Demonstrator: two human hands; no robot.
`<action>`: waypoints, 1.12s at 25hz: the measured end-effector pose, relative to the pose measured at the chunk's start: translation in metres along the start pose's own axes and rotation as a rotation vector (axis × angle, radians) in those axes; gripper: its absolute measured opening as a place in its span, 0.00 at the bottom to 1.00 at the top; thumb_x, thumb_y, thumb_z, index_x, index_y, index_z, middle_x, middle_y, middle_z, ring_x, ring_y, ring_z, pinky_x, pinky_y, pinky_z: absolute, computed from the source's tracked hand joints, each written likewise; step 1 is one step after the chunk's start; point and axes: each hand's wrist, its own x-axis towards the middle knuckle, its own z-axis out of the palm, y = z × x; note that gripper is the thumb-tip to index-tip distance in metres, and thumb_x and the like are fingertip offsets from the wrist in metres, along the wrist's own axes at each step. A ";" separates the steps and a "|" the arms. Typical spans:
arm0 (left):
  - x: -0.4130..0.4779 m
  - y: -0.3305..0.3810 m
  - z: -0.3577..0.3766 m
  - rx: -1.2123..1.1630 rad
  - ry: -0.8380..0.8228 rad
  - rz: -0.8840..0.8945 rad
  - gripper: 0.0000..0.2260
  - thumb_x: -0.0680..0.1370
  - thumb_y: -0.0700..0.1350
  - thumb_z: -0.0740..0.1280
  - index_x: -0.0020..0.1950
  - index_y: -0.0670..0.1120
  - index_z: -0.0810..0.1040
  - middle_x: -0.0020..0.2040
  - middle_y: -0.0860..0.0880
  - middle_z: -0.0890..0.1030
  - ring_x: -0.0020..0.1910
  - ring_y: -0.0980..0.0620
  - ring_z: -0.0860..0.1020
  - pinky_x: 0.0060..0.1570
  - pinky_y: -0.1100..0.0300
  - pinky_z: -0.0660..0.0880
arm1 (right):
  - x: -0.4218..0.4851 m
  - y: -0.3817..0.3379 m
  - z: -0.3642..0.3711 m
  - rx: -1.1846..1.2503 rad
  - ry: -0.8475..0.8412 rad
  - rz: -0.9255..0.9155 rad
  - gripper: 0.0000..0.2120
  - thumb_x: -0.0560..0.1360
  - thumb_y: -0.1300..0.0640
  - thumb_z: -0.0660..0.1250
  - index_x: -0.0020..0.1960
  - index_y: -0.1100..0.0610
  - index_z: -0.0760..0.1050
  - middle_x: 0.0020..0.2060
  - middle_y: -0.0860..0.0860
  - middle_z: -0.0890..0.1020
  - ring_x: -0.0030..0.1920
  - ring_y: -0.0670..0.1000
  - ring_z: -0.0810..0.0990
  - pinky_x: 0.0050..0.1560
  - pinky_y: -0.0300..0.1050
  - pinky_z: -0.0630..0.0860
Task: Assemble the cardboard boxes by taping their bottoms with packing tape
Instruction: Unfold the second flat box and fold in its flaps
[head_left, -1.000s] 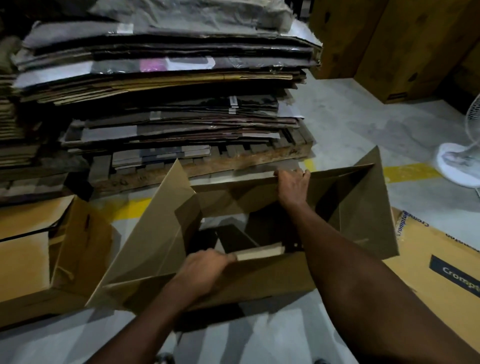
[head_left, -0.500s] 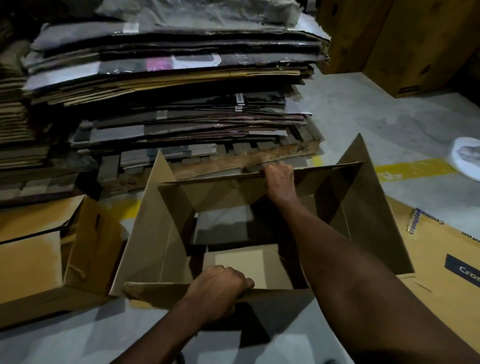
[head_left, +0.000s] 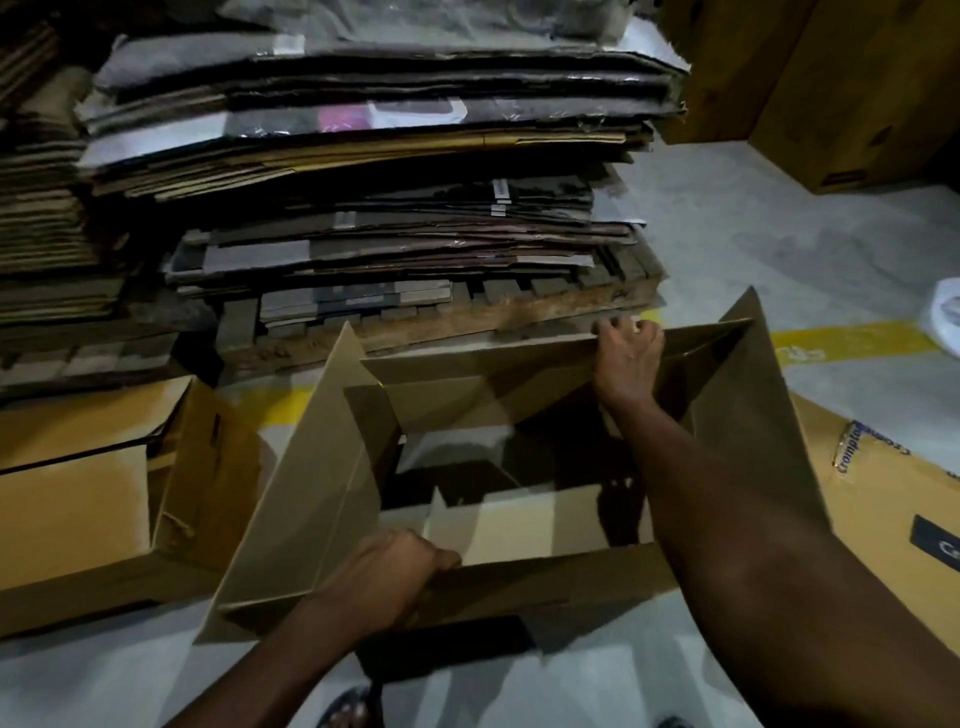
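The only writing I can read is on the printed carton (head_left: 883, 499) lying flat to my right. Blue letters along its edge run sideways and read "Crompt", and the rest is too small to make out. Lower on it a dark blue label (head_left: 935, 545) shows a white "C" before the frame cuts it off.

The cardboard box (head_left: 311, 493) I am working on stands on the grey floor (head_left: 779, 234) right in front of me, opened into a rectangle with its upper flaps standing out at the left and right ends. My left hand (head_left: 389, 577) grasps the top edge of the near wall, fingers curled over it into the box. My right hand (head_left: 628, 358) clutches the top edge of the far side, fingers hooked over it. Inside are only the box's own lower flaps, partly folded inward, with bare floor showing between them and no tape that I can see.

To my left another brown carton (head_left: 78, 493) lies open; I cannot tell what is in it. Beyond my box a wooden pallet (head_left: 493, 322) carries a tall stack of flattened cartons (head_left: 363, 156), some with pale labels too blurred to read. A yellow line (head_left: 852, 338) crosses the floor, and big brown cartons (head_left: 857, 104) stand at the far right.
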 end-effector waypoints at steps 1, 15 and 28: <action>-0.002 -0.002 -0.001 0.013 -0.017 -0.011 0.20 0.79 0.45 0.64 0.70 0.57 0.69 0.67 0.49 0.74 0.64 0.51 0.74 0.62 0.57 0.73 | -0.001 0.008 0.001 -0.011 0.007 0.022 0.15 0.76 0.58 0.67 0.62 0.54 0.73 0.61 0.58 0.75 0.65 0.62 0.69 0.69 0.58 0.63; 0.006 0.005 0.002 0.009 0.138 0.136 0.12 0.76 0.50 0.58 0.56 0.54 0.77 0.49 0.53 0.81 0.49 0.54 0.78 0.48 0.55 0.76 | -0.015 -0.015 0.005 0.029 0.048 -0.014 0.13 0.77 0.53 0.67 0.61 0.53 0.73 0.61 0.57 0.75 0.63 0.61 0.69 0.63 0.58 0.66; -0.001 0.024 -0.005 -0.036 0.094 0.059 0.27 0.73 0.72 0.53 0.63 0.59 0.75 0.56 0.57 0.78 0.55 0.54 0.76 0.52 0.54 0.73 | 0.001 -0.034 -0.010 0.107 -0.222 -0.225 0.36 0.79 0.46 0.63 0.80 0.48 0.48 0.80 0.51 0.47 0.78 0.57 0.51 0.72 0.60 0.62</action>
